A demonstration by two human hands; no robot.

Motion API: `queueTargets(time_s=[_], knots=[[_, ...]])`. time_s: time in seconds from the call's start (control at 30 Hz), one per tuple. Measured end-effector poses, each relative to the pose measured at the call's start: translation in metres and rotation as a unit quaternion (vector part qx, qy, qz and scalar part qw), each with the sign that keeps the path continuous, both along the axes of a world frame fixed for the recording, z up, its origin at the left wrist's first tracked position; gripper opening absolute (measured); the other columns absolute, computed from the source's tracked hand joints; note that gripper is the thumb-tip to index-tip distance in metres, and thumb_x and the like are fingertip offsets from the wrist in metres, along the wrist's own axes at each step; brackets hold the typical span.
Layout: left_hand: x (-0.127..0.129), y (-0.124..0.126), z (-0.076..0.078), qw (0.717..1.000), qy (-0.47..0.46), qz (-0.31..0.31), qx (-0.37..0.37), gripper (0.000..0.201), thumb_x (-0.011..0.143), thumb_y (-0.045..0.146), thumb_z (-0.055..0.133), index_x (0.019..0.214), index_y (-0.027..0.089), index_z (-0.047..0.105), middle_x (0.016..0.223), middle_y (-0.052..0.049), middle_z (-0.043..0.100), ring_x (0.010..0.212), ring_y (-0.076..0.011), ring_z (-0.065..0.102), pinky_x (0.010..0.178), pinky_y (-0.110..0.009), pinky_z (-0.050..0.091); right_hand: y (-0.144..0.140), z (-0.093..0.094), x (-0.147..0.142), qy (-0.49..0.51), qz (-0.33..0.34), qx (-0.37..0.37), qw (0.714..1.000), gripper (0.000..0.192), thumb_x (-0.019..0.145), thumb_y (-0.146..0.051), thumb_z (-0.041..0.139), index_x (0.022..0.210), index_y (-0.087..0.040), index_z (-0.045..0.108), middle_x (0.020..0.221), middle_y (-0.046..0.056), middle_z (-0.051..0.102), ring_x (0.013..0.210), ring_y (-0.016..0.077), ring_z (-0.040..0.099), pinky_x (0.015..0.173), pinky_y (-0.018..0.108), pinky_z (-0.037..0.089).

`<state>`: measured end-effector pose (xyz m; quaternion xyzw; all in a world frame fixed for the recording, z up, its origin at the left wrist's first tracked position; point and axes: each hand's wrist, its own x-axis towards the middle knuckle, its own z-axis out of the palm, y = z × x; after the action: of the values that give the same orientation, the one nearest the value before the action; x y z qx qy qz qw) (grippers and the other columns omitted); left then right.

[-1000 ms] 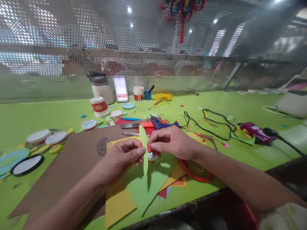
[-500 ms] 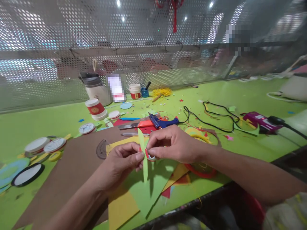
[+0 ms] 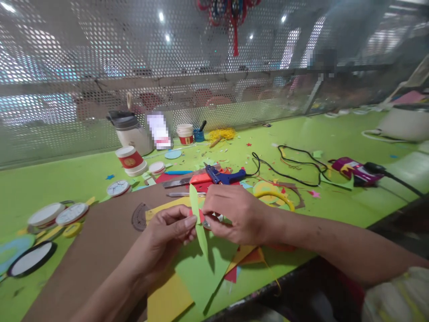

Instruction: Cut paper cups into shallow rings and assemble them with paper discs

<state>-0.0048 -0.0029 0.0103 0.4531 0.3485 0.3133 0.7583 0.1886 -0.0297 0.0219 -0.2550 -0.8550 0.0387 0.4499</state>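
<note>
A narrow green paper strip [image 3: 201, 240] with pointed ends stands nearly upright in front of me, its lower end slanting right. My left hand [image 3: 169, 230] pinches it near the middle between thumb and fingers. Against the strip, between the two hands, sits a small red piece [image 3: 201, 216]. My right hand [image 3: 233, 212] is closed, its fingertips at that red piece; what they grip is mostly hidden. Partly behind the right fingers is a small round white-and-red item, too covered to name. Beneath the hands lie green paper [image 3: 217, 264] and yellow paper [image 3: 169, 295].
Brown cardboard [image 3: 97, 241] spreads to the left. Beyond the hands lie a blue glue gun [image 3: 226, 175], an orange utility knife [image 3: 201, 179] and a pen [image 3: 181, 195]. Round lids [image 3: 72, 213], a red-and-white tub [image 3: 130, 160], a black cable [image 3: 291, 175] and paper scraps surround them.
The strip's lower end has swung right, so it leans more. My right hand has turned and its fingers have curled closer around the red piece. The whole view has shifted slightly.
</note>
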Motion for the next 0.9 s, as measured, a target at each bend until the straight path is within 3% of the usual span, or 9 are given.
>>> queueTargets(time_s=[0.1,0.2,0.3,0.5,0.6,0.73,0.83,0.9], knots=[[0.0,0.0,0.0,1.0,0.0,0.001,-0.007,0.023,0.059,0.03,0.088,0.062,0.014,0.072,0.052,0.001,0.063,0.047,-0.0044,0.052,0.047,-0.013,0.038,0.0,0.0,0.0,-0.039,-0.03,0.066,0.997,0.018,0.087,-0.009,0.048,0.073,-0.013,0.058,0.068,0.009,0.06,0.066,0.0176,0.048,0.06,0.029,0.041],[-0.001,0.002,-0.002,1.0,-0.003,-0.004,-0.008,0.026,0.056,0.03,0.09,0.062,0.014,0.071,0.053,0.0,0.063,0.046,-0.0044,0.05,0.046,-0.014,0.037,0.001,0.002,0.003,-0.029,-0.062,0.086,0.994,0.017,0.087,-0.009,0.048,0.073,-0.016,0.055,0.067,0.007,0.059,0.066,0.0175,0.049,0.061,0.029,0.043],[-0.004,0.002,-0.005,0.999,-0.029,-0.025,0.0,0.023,0.06,0.03,0.087,0.064,0.014,0.07,0.055,0.0,0.06,0.046,-0.0047,0.046,0.046,-0.016,0.034,0.002,0.008,0.009,0.008,-0.098,0.066,0.993,0.015,0.086,-0.007,0.047,0.077,-0.017,0.054,0.068,0.003,0.055,0.064,0.0161,0.049,0.061,0.029,0.042],[-0.004,-0.002,-0.003,0.984,-0.14,-0.109,0.004,0.016,0.074,0.027,0.074,0.066,0.016,0.066,0.058,0.001,0.05,0.055,-0.01,0.043,0.053,-0.023,0.036,0.002,0.012,0.013,0.022,-0.099,-0.026,0.994,0.012,0.084,-0.008,0.052,0.079,-0.019,0.055,0.069,-0.001,0.055,0.062,0.0116,0.052,0.061,0.025,0.045],[-0.002,-0.004,0.003,0.978,-0.171,-0.123,-0.001,0.015,0.075,0.026,0.072,0.067,0.017,0.063,0.058,0.001,0.046,0.053,-0.0105,0.039,0.05,-0.023,0.034,0.009,0.013,0.02,0.043,-0.154,-0.027,0.987,0.012,0.083,-0.009,0.053,0.08,-0.019,0.057,0.071,-0.001,0.059,0.063,0.0122,0.054,0.062,0.025,0.046],[-0.001,-0.005,0.006,0.977,-0.174,-0.121,-0.019,0.014,0.075,0.026,0.07,0.068,0.017,0.063,0.061,0.0,0.049,0.055,-0.0113,0.041,0.052,-0.024,0.036,0.031,0.018,0.053,0.086,-0.259,-0.009,0.962,0.014,0.078,-0.008,0.051,0.079,-0.019,0.059,0.076,0.003,0.062,0.07,0.016,0.057,0.068,0.031,0.048],[0.0,-0.004,0.005,0.977,-0.177,-0.114,-0.023,0.013,0.076,0.025,0.069,0.069,0.016,0.063,0.062,-0.001,0.051,0.056,-0.0118,0.044,0.053,-0.024,0.038,0.051,0.022,0.089,0.111,-0.346,0.001,0.932,0.011,0.074,-0.012,0.058,0.066,-0.02,0.056,0.079,0.009,0.061,0.088,0.0261,0.057,0.088,0.046,0.044],[0.0,-0.003,0.003,0.982,-0.164,-0.093,-0.015,0.011,0.076,0.023,0.07,0.071,0.016,0.064,0.064,-0.001,0.053,0.058,-0.0115,0.046,0.055,-0.023,0.04,0.061,0.025,0.109,0.119,-0.384,-0.016,0.915,0.022,0.073,-0.017,0.062,0.055,-0.022,0.051,0.075,0.011,0.06,0.093,0.0324,0.055,0.094,0.057,0.038]])
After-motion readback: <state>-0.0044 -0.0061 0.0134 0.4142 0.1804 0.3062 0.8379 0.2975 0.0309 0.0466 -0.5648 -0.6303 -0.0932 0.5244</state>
